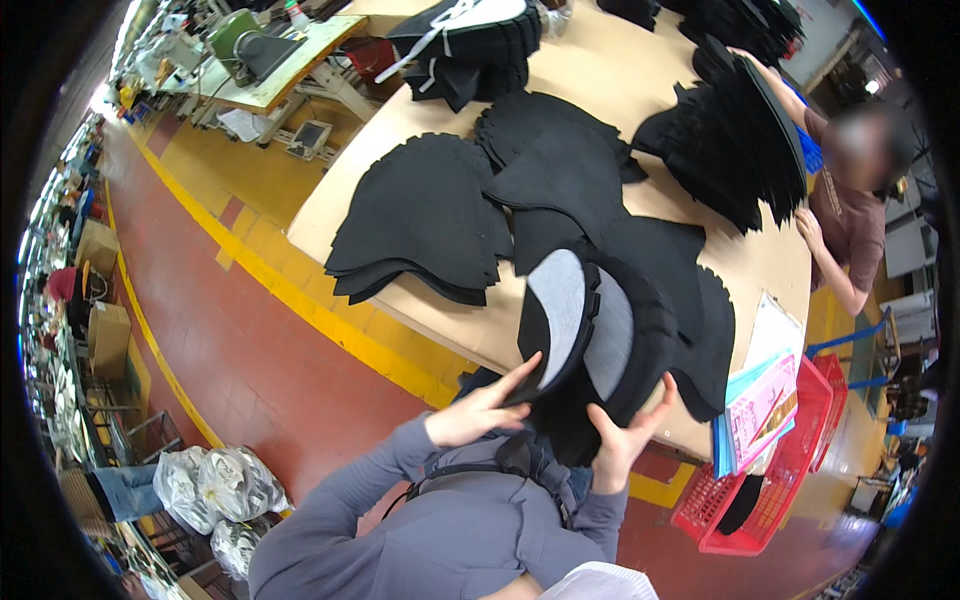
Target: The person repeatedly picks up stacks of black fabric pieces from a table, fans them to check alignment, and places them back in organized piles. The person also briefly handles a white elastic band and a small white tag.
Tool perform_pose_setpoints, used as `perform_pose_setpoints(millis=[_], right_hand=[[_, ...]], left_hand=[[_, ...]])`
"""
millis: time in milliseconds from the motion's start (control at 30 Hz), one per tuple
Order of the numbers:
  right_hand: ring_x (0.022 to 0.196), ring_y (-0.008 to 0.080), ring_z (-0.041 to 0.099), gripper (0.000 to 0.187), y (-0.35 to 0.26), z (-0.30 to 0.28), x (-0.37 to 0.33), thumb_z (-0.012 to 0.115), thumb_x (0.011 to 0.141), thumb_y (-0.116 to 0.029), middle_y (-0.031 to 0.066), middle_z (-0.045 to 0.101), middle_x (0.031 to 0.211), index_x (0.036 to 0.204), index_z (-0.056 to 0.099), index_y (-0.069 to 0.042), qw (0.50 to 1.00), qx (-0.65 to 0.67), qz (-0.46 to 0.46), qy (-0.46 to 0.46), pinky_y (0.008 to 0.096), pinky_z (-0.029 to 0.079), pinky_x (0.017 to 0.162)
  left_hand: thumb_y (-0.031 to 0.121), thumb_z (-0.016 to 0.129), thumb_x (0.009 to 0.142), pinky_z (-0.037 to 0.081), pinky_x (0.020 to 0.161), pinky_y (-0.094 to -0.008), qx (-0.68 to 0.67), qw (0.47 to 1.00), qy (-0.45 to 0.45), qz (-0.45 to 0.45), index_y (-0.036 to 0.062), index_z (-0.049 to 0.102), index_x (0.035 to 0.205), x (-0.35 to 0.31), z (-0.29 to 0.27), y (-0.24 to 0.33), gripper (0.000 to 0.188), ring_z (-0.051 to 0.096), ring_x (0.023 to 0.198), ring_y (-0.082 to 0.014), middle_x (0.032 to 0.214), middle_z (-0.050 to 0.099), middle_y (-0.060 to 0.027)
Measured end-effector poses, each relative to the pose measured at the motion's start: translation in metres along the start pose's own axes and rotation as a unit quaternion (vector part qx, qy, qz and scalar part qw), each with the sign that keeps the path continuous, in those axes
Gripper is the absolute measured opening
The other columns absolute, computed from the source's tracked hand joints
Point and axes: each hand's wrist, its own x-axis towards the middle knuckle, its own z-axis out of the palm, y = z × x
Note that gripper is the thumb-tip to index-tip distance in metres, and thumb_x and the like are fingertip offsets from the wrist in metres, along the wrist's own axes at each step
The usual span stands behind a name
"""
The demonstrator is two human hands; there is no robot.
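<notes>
At the near edge of the table, I hold a bundle of black cut fabric pieces [648,325] upright, with curved grey panels on their faces. My left hand [480,408] has its thumb and fingers at the lower left edge of the foremost piece [535,330], which leans away from the others. Around the bundle's lower right side is my right hand [628,432], thumb in front and fingers spread along the outer edge. Behind the bundle, overlapping flat black pieces [565,180] lie on the tan table [440,325], with a scalloped-edge stack [415,215] to their left.
Across the table at right, another person [850,215] handles a thick black stack [725,140]. A tied stack [465,50] stands at the far edge. Papers [760,410] lie by a red basket [765,510]. A green sewing machine [245,45] and plastic bags [215,485] are left.
</notes>
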Motion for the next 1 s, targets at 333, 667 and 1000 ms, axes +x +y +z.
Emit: perform_pose_setpoints(millis=[333,667,1000], right_hand=[[0.122,0.0268,0.051,0.091,0.062,-0.138,-0.009,0.064,0.060,0.001,0.0111,0.048,0.137,0.145,0.033,-0.003,0.986,0.105,0.095,0.092,0.0367,0.043,0.104],[0.122,0.0285,0.050,0.090,0.098,-0.156,-0.007,0.061,0.059,0.003,0.0113,0.048,0.137,0.145,0.035,-0.003,0.973,0.143,0.094,0.154,0.0355,0.044,0.102],[0.134,0.0278,0.039,0.096,0.096,-0.144,-0.016,0.074,0.064,0.000,0.0121,0.040,0.145,0.148,0.028,-0.003,0.985,0.099,0.022,0.140,0.0359,0.029,0.113]], left_hand=[[0.054,0.059,0.090,0.046,0.045,-0.0258,-0.035,0.906,0.422,-0.006,0.0036,0.052,0.123,-0.045,-0.196,0.092,0.061,0.060,0.052,-0.0220,0.109,0.064,-0.0103],[0.018,0.064,0.091,0.048,0.087,-0.0382,0.463,0.583,0.620,0.247,0.0073,0.059,0.124,0.016,-0.143,0.114,0.036,0.060,0.100,-0.0230,0.110,0.061,-0.0119],[0.049,0.045,0.100,0.020,0.114,-0.0429,0.045,0.995,0.090,0.003,0.0226,0.033,0.150,0.227,0.000,0.033,0.059,0.041,0.134,-0.0271,0.151,0.037,-0.0062]])
